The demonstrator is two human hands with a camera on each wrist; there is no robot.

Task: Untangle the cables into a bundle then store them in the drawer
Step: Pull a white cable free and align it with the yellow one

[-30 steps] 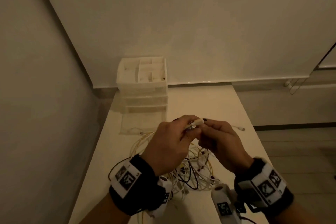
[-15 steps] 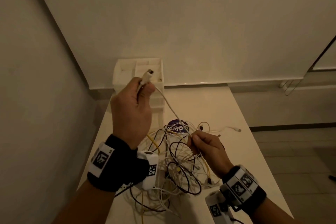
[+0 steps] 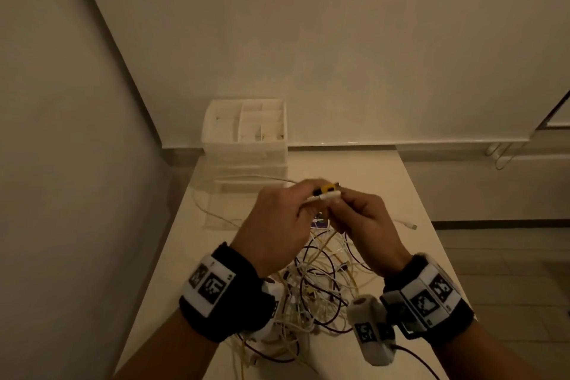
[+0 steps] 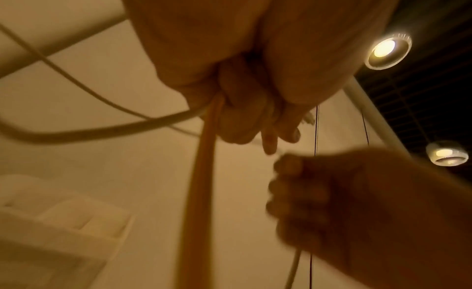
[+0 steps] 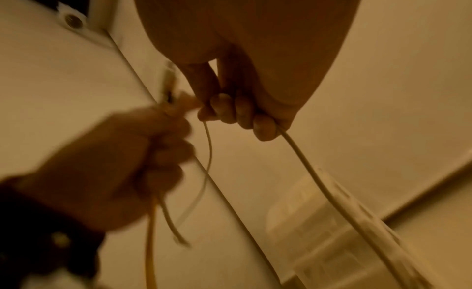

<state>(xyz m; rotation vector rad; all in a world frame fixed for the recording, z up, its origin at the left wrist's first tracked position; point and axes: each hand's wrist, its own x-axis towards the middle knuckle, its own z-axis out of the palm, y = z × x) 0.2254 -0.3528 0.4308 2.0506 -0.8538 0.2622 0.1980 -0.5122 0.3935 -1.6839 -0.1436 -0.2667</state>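
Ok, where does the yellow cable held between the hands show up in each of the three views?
Head: only the yellow cable connector shows, centre frame, pinched above the left hand, beside a white plug.
Left wrist: a blurred yellow strand dropping from the left hand's fingers, left of centre.
Right wrist: lower left, hanging below the left hand.
Shared landmark: the translucent white plastic drawer organiser.

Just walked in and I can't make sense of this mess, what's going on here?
A person is sorting a tangle of cables on a white table. The left hand and right hand are raised together above the pile, pinching a yellow connector and a white connector side by side. The drawer organiser stands at the far edge.
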